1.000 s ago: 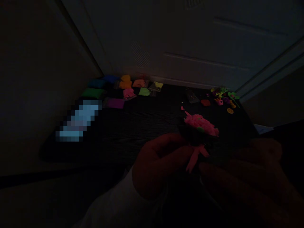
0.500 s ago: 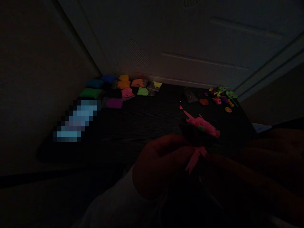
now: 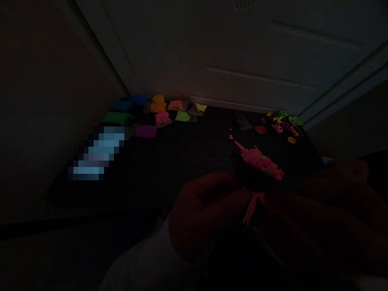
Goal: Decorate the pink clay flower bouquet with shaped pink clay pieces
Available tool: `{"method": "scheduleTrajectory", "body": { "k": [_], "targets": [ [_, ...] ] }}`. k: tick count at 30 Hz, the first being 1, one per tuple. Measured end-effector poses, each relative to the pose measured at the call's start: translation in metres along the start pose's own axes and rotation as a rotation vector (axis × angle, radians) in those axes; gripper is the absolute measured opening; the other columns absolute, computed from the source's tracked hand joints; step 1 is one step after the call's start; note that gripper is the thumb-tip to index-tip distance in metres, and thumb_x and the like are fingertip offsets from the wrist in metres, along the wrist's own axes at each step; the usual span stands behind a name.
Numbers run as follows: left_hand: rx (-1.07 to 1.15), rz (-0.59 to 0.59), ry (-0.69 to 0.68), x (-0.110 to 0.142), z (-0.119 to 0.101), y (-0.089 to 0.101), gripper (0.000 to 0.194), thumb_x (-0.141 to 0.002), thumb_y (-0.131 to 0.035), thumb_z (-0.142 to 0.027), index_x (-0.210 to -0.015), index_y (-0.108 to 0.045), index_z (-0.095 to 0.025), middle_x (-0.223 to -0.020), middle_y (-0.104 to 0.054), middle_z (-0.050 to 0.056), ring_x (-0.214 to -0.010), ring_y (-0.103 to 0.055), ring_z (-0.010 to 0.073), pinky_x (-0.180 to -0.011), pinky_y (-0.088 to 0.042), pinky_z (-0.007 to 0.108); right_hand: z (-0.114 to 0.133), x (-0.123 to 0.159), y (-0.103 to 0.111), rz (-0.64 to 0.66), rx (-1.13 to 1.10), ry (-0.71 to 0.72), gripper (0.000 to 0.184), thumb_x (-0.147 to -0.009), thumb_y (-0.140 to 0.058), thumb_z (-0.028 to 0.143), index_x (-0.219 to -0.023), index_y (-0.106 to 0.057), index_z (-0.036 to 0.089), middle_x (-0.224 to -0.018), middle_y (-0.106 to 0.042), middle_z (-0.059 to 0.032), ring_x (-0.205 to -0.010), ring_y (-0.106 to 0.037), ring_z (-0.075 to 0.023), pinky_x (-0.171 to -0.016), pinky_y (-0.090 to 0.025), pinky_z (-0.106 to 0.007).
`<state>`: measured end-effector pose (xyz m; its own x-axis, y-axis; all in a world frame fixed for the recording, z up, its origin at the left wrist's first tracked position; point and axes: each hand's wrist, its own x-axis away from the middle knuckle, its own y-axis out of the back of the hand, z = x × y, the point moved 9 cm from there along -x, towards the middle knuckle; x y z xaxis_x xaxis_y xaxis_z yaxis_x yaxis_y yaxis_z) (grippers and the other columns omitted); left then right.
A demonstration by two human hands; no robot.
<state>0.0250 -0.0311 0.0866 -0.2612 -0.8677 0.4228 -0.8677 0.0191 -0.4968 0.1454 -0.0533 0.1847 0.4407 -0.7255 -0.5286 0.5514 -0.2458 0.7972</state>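
Observation:
A small clay bouquet (image 3: 261, 161) is held up over the front of the dark table, its pink ruffled top dotted with green bits. A dark wrapper (image 3: 250, 173) surrounds its lower part, and a pink clay ribbon (image 3: 251, 206) hangs from the narrow neck. My left hand (image 3: 206, 210) pinches the neck from the left, thumb and fingers closed beside the ribbon. From the right, my right hand (image 3: 330, 206) reaches the same neck with its fingertips closed by the ribbon; deep shadow hides much of this hand.
Packs of coloured clay, including a green pack (image 3: 117, 118) and a purple pack (image 3: 145, 131), lie at the back left. A blurred bright screen (image 3: 100, 151) is at left. Small clay figures (image 3: 285, 123), an orange-red lump (image 3: 260, 129) and a clear bag (image 3: 243, 121) lie back right. Pink scraps (image 3: 239, 145) lie behind the bouquet.
The bouquet has turned slightly, showing more of its pink top and green bits. Its ribbon tail hangs straighter. My right hand has shifted, its knuckles now higher; my left hand has barely moved.

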Motion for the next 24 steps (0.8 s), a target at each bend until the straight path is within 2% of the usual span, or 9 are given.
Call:
{"method": "scheduleTrajectory", "body": {
  "k": [2, 5, 9, 15, 18, 24],
  "targets": [
    [-0.002, -0.013, -0.019, 0.0, 0.0, 0.001, 0.014, -0.061, -0.066, -0.015, -0.075, -0.066, -0.015, -0.069, -0.068, 0.002, -0.059, -0.06, 0.0131, -0.056, -0.045, 0.022, 0.003, -0.002, 0.001, -0.014, 0.038, 0.027, 0.028, -0.069, -0.063, 0.028, -0.096, -0.058, 0.035, -0.076, -0.059, 0.0004, -0.069, -0.054, -0.0191, -0.073, -0.035, -0.042],
    [0.008, -0.028, -0.039, 0.001, 0.001, 0.003, 0.014, -0.062, -0.065, -0.014, -0.076, -0.065, -0.015, -0.067, -0.068, 0.001, -0.056, -0.059, 0.0115, -0.054, -0.044, 0.021, 0.007, -0.008, 0.001, -0.004, -0.014, 0.066, 0.017, -0.074, -0.058, 0.025, -0.09, -0.057, 0.027, -0.077, -0.058, -0.0019, -0.072, -0.054, -0.0177, -0.067, -0.039, -0.036],
    [0.035, 0.006, -0.051, 0.0, -0.002, 0.001, 0.014, -0.061, -0.065, -0.012, -0.074, -0.066, -0.016, -0.069, -0.068, 0.001, -0.058, -0.06, 0.0114, -0.055, -0.045, 0.02, 0.002, -0.014, -0.007, 0.073, -0.166, -0.006, 0.012, -0.076, -0.055, 0.022, -0.088, -0.056, 0.022, -0.078, -0.059, -0.0018, -0.077, -0.054, -0.0136, -0.064, -0.043, -0.026],
    [0.061, 0.046, -0.053, 0.0, -0.003, -0.002, 0.012, -0.061, -0.065, -0.01, -0.071, -0.067, -0.017, -0.065, -0.068, -0.002, -0.058, -0.06, 0.0085, -0.053, -0.045, 0.015, -0.005, -0.009, -0.02, 0.131, -0.278, -0.088, 0.018, -0.076, -0.055, 0.023, -0.094, -0.052, 0.028, -0.085, -0.06, 0.0041, -0.083, -0.055, -0.009, -0.072, -0.045, -0.016],
    [0.039, 0.014, -0.058, 0.001, -0.003, 0.001, 0.012, -0.061, -0.066, -0.012, -0.072, -0.067, -0.017, -0.066, -0.068, -0.001, -0.058, -0.06, 0.0096, -0.053, -0.045, 0.016, -0.009, -0.008, -0.024, 0.136, -0.315, -0.134, 0.016, -0.075, -0.057, 0.024, -0.09, -0.054, 0.029, -0.083, -0.061, 0.0048, -0.081, -0.056, -0.0085, -0.068, -0.047, -0.014],
    [-0.057, 0.023, -0.062, 0.001, -0.006, 0.002, 0.012, -0.06, -0.067, -0.015, -0.072, -0.067, -0.016, -0.067, -0.068, 0.002, -0.062, -0.062, 0.0142, -0.057, -0.047, 0.021, -0.013, -0.011, -0.025, 0.148, -0.354, -0.194, 0.011, -0.074, -0.058, 0.028, -0.085, -0.057, 0.028, -0.083, -0.062, 0.0038, -0.079, -0.057, -0.0087, -0.064, -0.048, -0.013]
  ]
}}
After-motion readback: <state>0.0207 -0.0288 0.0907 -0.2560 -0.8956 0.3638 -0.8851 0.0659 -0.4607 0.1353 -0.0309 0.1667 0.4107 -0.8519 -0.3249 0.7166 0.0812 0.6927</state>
